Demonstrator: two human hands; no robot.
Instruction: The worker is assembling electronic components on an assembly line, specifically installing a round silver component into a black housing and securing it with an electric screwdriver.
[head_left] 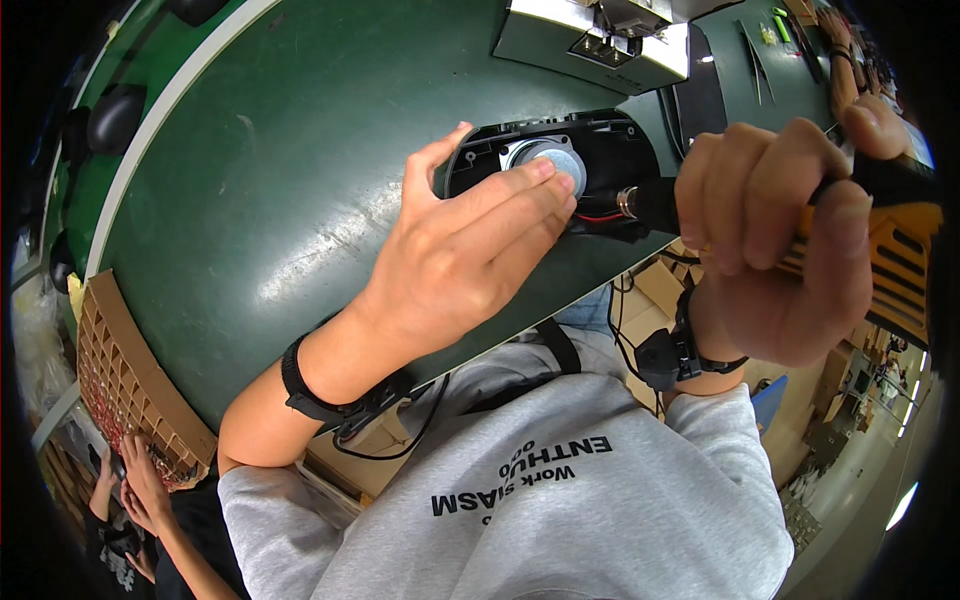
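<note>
Speaker (pixel 568 172): sits with its round silver back facing up inside an open black plastic shell (pixel 625 150), which lies on the green bench (pixel 300 190) in front of the person.
Left hand (pixel 450 255): spread wide, two fingertips pressed on the speaker's round back, another finger stretched out to the shell's left end; the thumb is hidden.
Right hand (pixel 775 200): curled around a yellow and black power tool (pixel 895 270), whose metal nose (pixel 627 202) points left, towards the shell.
Red wire (pixel 600 217): runs low in the shell, between the speaker and the tool's nose.
Step in hand: seemingly holding the speaker firmly in its seat while the tool is brought to bear beside it. Whether the tip meets a screw I cannot tell; fingers and angle hide it.
Next move calls for: likely a steady left press, the tool kept in line, and the wire clear of the tip.
Far side of the bench: a silver metal box (pixel 560 45) stands just beyond the shell; tweezers (pixel 757 65) lie farther right.
Lower left: a co-worker's hands (pixel 145 480) are at a divided cardboard tray (pixel 150 360).
</note>
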